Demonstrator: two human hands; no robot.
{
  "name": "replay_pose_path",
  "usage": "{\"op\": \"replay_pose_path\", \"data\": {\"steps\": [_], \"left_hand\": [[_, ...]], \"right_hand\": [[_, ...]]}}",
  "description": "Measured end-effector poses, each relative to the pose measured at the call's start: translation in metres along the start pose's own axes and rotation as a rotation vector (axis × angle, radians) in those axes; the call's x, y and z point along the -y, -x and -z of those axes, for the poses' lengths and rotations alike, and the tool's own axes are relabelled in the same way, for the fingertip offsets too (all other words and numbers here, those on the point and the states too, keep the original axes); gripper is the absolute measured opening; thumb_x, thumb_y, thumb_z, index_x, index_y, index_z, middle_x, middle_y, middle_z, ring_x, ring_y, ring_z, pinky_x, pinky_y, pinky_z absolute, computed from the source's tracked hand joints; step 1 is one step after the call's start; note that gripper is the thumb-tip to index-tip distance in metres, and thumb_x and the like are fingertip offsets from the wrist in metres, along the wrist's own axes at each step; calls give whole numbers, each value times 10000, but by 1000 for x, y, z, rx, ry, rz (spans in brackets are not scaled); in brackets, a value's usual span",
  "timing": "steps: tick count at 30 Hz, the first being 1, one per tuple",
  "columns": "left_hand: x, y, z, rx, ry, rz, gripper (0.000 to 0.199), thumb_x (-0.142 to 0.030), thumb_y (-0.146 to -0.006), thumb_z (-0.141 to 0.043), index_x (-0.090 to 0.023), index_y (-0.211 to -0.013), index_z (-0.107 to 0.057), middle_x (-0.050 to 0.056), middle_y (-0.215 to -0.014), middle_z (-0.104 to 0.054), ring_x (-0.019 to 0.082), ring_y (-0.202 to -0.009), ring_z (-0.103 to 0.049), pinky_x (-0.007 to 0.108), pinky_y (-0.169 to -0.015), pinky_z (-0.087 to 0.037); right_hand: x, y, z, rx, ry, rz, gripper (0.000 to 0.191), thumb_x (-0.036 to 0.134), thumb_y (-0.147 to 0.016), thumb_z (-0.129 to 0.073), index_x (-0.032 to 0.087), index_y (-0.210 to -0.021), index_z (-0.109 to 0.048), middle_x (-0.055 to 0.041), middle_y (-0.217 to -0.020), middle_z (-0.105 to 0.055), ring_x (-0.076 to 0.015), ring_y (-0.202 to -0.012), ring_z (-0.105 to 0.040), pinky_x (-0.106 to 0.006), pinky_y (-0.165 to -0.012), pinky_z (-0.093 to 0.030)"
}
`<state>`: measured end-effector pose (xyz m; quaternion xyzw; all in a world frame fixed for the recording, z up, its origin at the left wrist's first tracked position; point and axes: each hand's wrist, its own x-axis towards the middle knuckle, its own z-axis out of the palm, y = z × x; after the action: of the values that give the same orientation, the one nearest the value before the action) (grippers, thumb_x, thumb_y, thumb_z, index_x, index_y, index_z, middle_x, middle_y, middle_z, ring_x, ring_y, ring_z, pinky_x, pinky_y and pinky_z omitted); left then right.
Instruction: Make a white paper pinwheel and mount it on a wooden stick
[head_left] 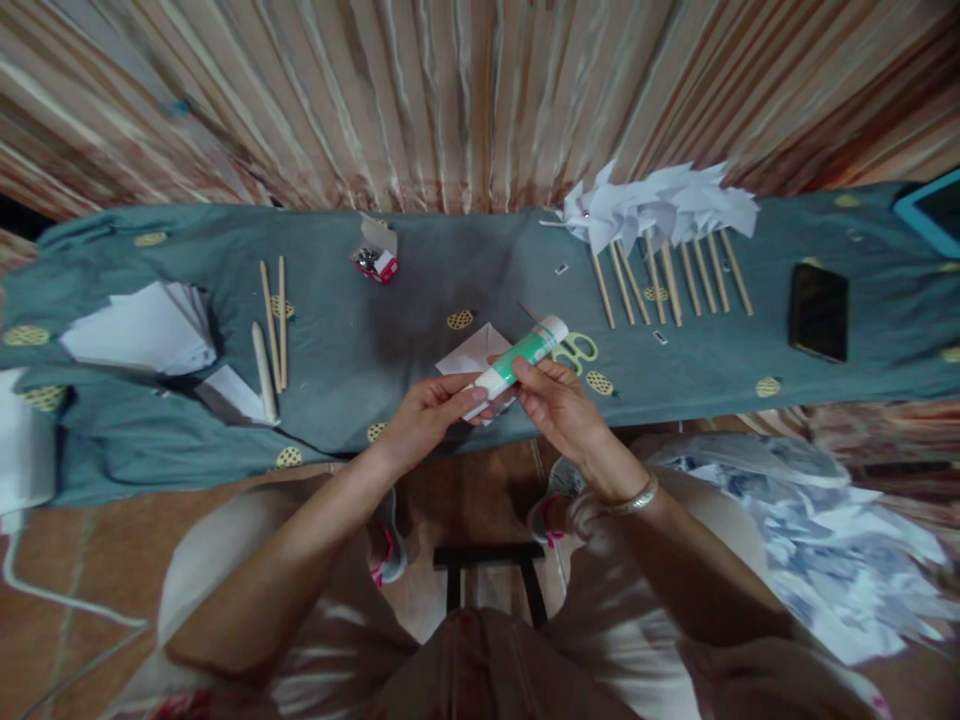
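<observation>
Both my hands are closed on a white and green glue stick point(531, 350), tilted above the front edge of the cloth-covered table. My left hand point(427, 415) grips its lower end, while my right hand point(559, 405) holds it near the green middle. Just behind my fingers lies a white paper square point(476, 350) with crease lines, partly hidden by the hands and the stick. A pair of scissors with pale green handles point(577, 350) rests right beside the glue stick's upper end.
Paper pinwheels point(660, 215) on wooden sticks lie at back right, near a dark phone point(819, 312). A small red box point(377, 262) stands open at the back. Leftward are loose sticks point(282, 320) and a paper stack point(146, 328). A plastic bag point(817, 540) sits at lower right.
</observation>
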<state>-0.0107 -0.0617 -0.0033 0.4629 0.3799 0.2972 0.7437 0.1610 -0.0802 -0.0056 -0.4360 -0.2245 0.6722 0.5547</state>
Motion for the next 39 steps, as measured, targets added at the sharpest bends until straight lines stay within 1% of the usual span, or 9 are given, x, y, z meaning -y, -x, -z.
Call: {"op": "replay_pose_path", "data": {"steps": [3, 8, 11, 15, 20, 24, 26, 32, 39], "left_hand": [[2, 1, 11, -60, -206, -35, 457, -470, -804, -688, -138, -1118, -714, 64, -840, -724, 158, -741, -630, 294, -737, -504], [7, -5, 44, -255, -881, -361, 364, -369, -870, -604, -188, -1178, -679, 107, -1161, -673, 234, -1040, -639, 380, -942, -504], [10, -11, 60, -298, -1103, -464, 360, -302, -891, -551, -206, -1223, -650, 114, -1211, -649, 258, -1116, -610, 433, -982, -500], [14, -17, 67, -295, -1260, -526, 361, -229, -898, -505, -201, -1235, -632, 124, -1233, -647, 290, -1125, -589, 506, -983, -497], [15, -17, 67, -284, -1296, -520, 406, -239, -894, -521, -187, -1293, -570, 147, -1333, -590, 306, -1202, -550, 524, -1020, -465], [7, -11, 58, -307, -1310, -600, 512, -318, -851, -600, -214, -1343, -504, 150, -1446, -496, 343, -1337, -448, 606, -1118, -307], [2, -7, 49, -277, -1280, -668, 580, -335, -833, -626, -206, -1374, -462, 152, -1455, -484, 336, -1359, -425, 593, -1143, -266], [-6, 5, 20, -240, -1006, -674, 658, -388, -777, -735, -192, -1351, -481, 149, -1336, -559, 299, -1253, -511, 481, -1053, -419], [-4, 2, 11, -280, -720, -621, 326, -346, -797, -743, -212, -1085, -671, 84, -1110, -652, 217, -1053, -614, 380, -938, -481]], "right_hand": [[6, -5, 7, -93, -107, 5, 272, 349, -573, -904, 197, -717, -730, 34, -721, -733, -66, -634, -620, -169, -633, -522], [13, -10, 13, -81, -248, -133, 317, 453, -646, -851, 205, -780, -705, 30, -685, -730, -69, -572, -612, -161, -530, -513], [13, -10, 11, -61, -337, -208, 257, 441, -738, -788, 212, -788, -685, 25, -747, -750, -79, -628, -647, -165, -536, -516], [14, -9, 10, -2, -386, -234, 193, 397, -782, -750, 225, -820, -673, 30, -808, -758, -87, -688, -667, -181, -600, -535], [14, -7, 13, 59, -259, -174, 172, 345, -771, -743, 218, -873, -687, 0, -882, -766, -120, -787, -692, -219, -709, -568], [11, -5, 12, 48, -179, -128, 196, 312, -708, -775, 201, -848, -694, -22, -903, -773, -126, -780, -696, -231, -742, -585], [9, -3, 9, 40, -160, -97, 195, 276, -670, -795, 206, -823, -695, -20, -905, -775, -134, -788, -703, -250, -770, -591], [3, 0, 0, 104, -72, -49, 356, 207, -647, -793, 257, -988, -700, -3, -942, -771, -182, -966, -711, -352, -942, -566], [-5, -1, -4, 126, -4, -51, 361, 259, -620, -815, 277, -958, -688, 33, -852, -760, -168, -848, -713, -380, -939, -575]]}}
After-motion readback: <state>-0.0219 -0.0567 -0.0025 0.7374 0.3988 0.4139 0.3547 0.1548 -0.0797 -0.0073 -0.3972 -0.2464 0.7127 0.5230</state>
